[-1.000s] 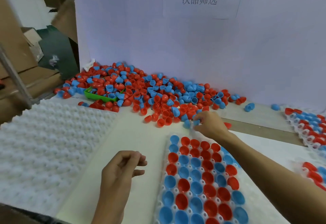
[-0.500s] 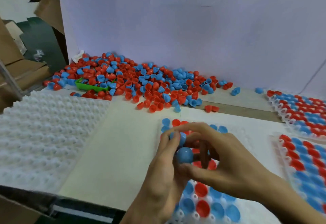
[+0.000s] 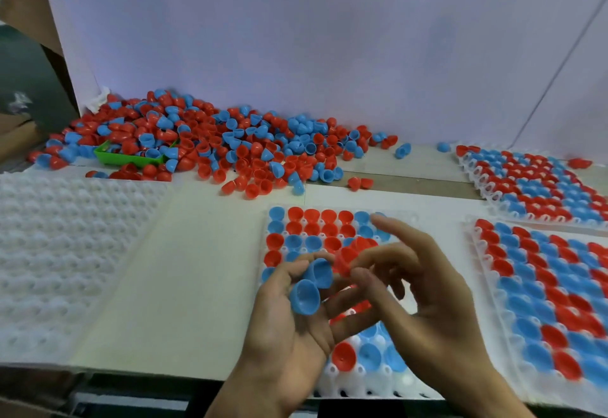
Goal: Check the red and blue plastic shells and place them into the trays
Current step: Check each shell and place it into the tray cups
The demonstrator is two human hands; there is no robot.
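Observation:
My left hand [image 3: 289, 328] is palm up over the middle tray [image 3: 348, 381] and holds two blue shells [image 3: 311, 287] between thumb and fingers. My right hand [image 3: 424, 302] meets it from the right and pinches red shells [image 3: 350, 258] at its fingertips, its other fingers spread. The white middle tray carries red and blue shells [image 3: 312, 230] in its cups; both hands hide its centre. A big loose pile of red and blue shells [image 3: 210, 144] lies at the back against the white board.
An empty white dimpled tray [image 3: 65, 239] lies on the left. Two filled trays sit on the right, one near [image 3: 552, 286] and one farther back [image 3: 526, 180]. A green scoop [image 3: 131, 157] is half buried in the pile. Stray shells [image 3: 360, 183] dot the table.
My right hand left the pile and came back to meet my left hand above the middle tray. Blue shells now lie in my left hand, red ones at my right fingertips. The view shifted right.

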